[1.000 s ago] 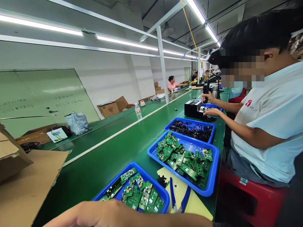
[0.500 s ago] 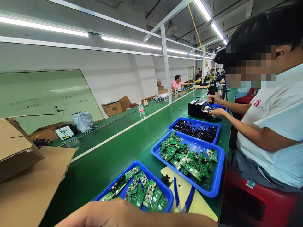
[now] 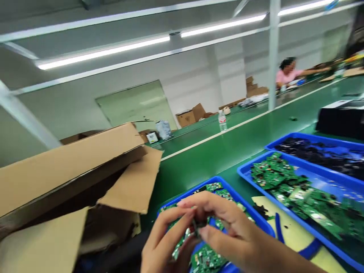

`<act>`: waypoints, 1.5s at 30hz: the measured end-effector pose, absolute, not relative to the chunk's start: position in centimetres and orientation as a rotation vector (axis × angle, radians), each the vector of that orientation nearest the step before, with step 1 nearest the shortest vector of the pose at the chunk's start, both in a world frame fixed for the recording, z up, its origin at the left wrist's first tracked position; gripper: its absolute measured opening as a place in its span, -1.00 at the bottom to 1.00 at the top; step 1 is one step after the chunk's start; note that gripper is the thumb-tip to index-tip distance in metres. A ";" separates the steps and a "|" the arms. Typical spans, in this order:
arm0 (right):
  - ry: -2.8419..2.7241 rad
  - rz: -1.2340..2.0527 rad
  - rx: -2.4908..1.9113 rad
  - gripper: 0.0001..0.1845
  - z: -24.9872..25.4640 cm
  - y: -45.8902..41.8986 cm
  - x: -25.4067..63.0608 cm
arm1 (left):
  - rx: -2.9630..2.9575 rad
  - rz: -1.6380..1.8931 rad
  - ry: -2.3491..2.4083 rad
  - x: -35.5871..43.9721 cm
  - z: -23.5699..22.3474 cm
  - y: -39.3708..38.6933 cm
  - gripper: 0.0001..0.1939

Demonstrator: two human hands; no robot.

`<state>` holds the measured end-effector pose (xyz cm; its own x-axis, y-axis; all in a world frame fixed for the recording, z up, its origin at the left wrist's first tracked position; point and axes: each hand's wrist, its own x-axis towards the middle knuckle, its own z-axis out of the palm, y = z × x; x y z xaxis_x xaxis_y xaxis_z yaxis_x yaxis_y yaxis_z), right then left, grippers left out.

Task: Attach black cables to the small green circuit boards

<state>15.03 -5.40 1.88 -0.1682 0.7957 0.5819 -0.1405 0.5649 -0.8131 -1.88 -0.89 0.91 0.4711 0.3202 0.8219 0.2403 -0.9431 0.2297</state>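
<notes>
Over the near blue tray, my left hand and my right hand meet at the fingertips. Pinched between them is a thin, dark green circuit board, seen nearly edge-on and partly covered by the fingers. Green circuit boards lie in the near tray below, partly behind my hands. To the right, a larger blue tray holds a heap of similar boards. Blue-handled cutters rest on a yellow sheet between the trays, beside some small black parts.
Opened cardboard boxes stand close on the left. A third blue tray with black parts and a black machine are at the right. A water bottle stands on the green bench. Another person sits far off.
My view has swung left, so the nearby co-worker is out of frame. Both hands now show, joined at the fingertips around a board; earlier one hand lay low across the near tray.
</notes>
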 end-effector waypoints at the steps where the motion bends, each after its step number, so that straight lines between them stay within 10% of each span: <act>1: -1.528 0.927 -0.591 -0.59 1.7 -5.5 15.2 | 2.648 1.436 0.458 -1.7 1.4 -1.1 -0.60; 32: -1.981 -0.293 -0.619 -0.82 1.7 -4.6 17.4 | 2.572 1.432 0.637 -1.4 2.2 -1.6 -0.69; 45: -1.899 0.178 -0.782 -0.77 2.0 -6.1 17.4 | 2.562 1.586 0.772 -2.0 1.4 -1.3 -0.57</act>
